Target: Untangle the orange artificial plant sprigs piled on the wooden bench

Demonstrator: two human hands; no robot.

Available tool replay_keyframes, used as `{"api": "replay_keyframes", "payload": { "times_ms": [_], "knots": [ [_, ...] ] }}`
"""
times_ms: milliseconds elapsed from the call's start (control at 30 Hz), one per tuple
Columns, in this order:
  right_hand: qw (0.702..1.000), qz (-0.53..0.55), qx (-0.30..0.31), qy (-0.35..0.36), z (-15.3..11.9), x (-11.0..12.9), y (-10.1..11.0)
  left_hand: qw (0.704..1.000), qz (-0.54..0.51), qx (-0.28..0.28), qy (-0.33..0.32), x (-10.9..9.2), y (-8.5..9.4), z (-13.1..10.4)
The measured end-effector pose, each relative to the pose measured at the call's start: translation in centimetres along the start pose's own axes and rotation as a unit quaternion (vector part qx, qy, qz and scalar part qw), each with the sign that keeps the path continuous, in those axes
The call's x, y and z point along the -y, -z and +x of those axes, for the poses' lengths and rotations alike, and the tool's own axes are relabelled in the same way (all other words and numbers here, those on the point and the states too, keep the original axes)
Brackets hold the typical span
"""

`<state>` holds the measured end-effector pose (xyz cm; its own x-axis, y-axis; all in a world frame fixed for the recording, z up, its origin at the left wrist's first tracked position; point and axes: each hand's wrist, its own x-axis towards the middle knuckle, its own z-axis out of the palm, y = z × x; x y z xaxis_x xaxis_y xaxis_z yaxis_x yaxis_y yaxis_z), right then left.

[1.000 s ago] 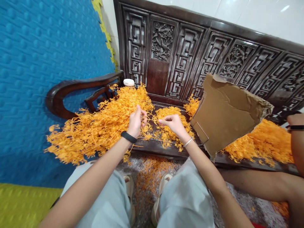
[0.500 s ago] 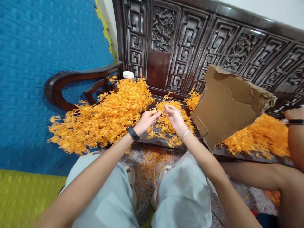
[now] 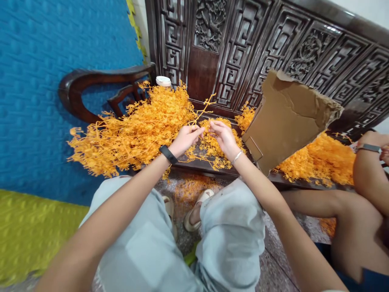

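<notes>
My left hand (image 3: 189,140), with a black band on its wrist, is closed in a pinch on a thin orange plastic sprig (image 3: 204,110). The sprig's forked, mostly bare end sticks up beyond the fingers. Just to the right, my right hand (image 3: 224,138) has its thumb and fingertips drawn together; whatever they may hold is too small to make out. A small gap parts the two hands. Below and behind them lies a small heap of orange pieces (image 3: 217,152). Left of my left hand spreads a big pile of branching orange sprigs (image 3: 136,132).
A dark carved wooden bench (image 3: 203,79) stands ahead, its curved armrest (image 3: 71,91) at left. A white-lidded container (image 3: 163,81) sits behind the pile. Upright cardboard (image 3: 288,117) stands at right, before more orange sprigs (image 3: 325,160) and another person's arm (image 3: 367,174). Orange bits litter the floor.
The sprig in my left hand now reaches higher and stands out more. My hands have drawn slightly apart. My right foot has shifted left, and the whole view has tilted a little.
</notes>
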<state>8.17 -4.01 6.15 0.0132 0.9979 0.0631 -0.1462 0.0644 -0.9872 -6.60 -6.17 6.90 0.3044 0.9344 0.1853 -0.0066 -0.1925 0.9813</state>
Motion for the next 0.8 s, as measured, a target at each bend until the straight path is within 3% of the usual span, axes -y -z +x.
{"api": "replay_keyframes", "payload": {
  "times_ms": [333, 467, 600, 800],
  "knots": [
    [0.997, 0.073, 0.0, -0.038, -1.2, 2.2, -2.0, 1.0, -0.027, 0.008, -0.014, -0.4, 1.7, -1.3],
    [0.997, 0.064, -0.042, -0.028, -0.5, 2.8, -2.4, 0.994, -0.107, 0.003, 0.008, -0.2, 0.4, -1.2],
    [0.986, 0.091, -0.113, -0.087, 1.3, 2.7, -3.0, 0.971, -0.231, -0.045, 0.043, 0.4, -1.3, -0.5],
    [0.971, 0.116, -0.182, -0.105, 3.6, 2.8, -3.9, 0.94, -0.315, -0.113, 0.069, 0.5, -1.8, 1.0]
  ]
}}
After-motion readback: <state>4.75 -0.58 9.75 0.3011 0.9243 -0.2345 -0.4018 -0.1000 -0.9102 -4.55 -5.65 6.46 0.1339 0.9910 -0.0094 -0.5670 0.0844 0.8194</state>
